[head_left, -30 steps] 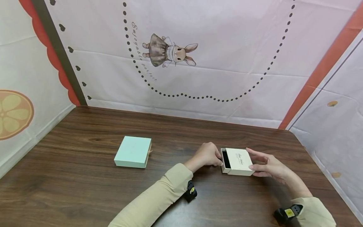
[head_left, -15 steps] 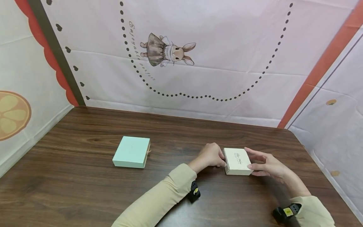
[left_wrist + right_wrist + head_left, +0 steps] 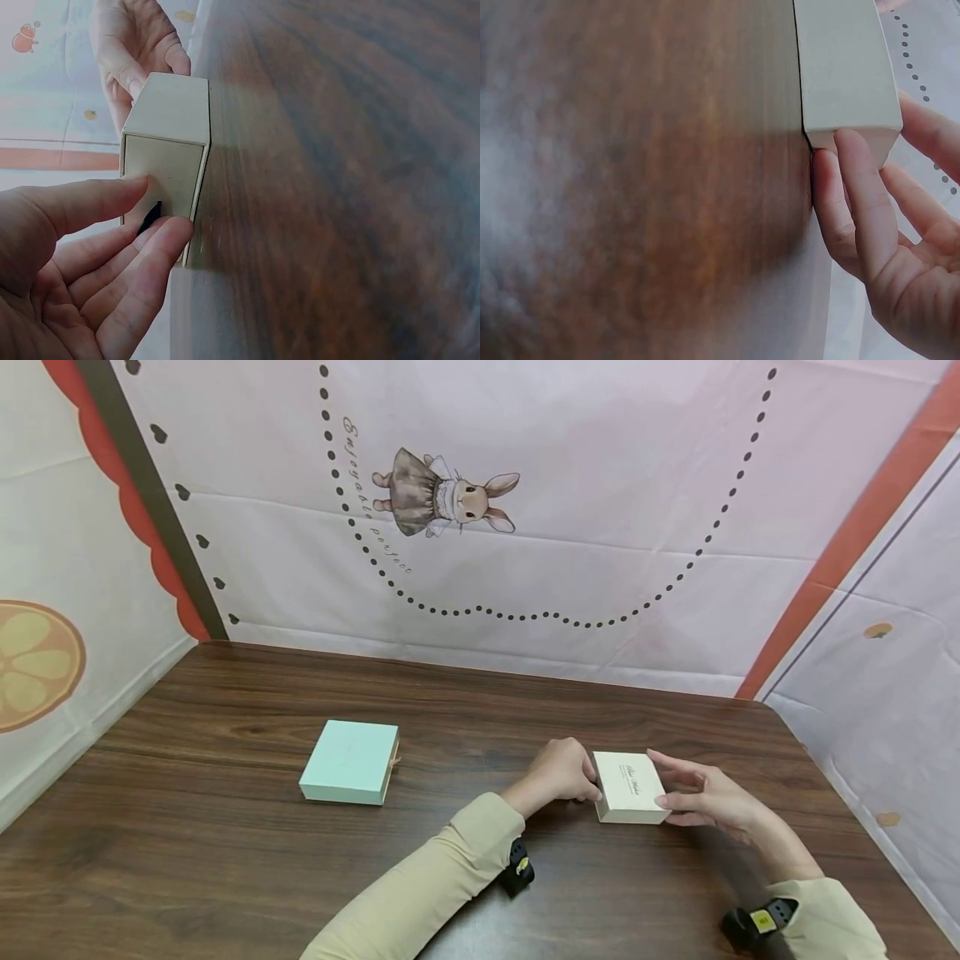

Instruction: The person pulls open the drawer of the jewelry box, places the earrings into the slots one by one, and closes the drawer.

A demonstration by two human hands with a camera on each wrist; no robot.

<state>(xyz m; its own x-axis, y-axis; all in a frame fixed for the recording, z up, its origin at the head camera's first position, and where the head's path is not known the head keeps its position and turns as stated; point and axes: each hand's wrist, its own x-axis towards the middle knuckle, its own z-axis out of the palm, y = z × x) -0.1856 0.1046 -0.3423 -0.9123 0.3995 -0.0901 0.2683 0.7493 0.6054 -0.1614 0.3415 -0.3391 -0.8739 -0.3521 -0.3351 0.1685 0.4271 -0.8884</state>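
A small cream drawer box [image 3: 626, 783] with dark lettering on its lid lies on the table, its drawer fully in. My left hand [image 3: 558, 770] is at its left end. In the left wrist view, the thumb of that hand touches the drawer front [image 3: 166, 166], and the bent fingers are beside a short black ribbon pull [image 3: 151, 217]. At the opposite end my right hand [image 3: 716, 797] holds the box between the thumb at the near corner and the forefinger at the far one. Its other fingertips [image 3: 851, 142] press against the end face.
A mint-green box [image 3: 351, 760] with a small ribbon at its right side lies on the left part of the wooden table [image 3: 225, 860]. Behind the table hangs a pale printed cloth [image 3: 585, 527] with a rabbit figure.
The cream box's drawer, partly out at its left end a second ago, has slid in, my left hand moving right with it. My right hand stayed about where it was.
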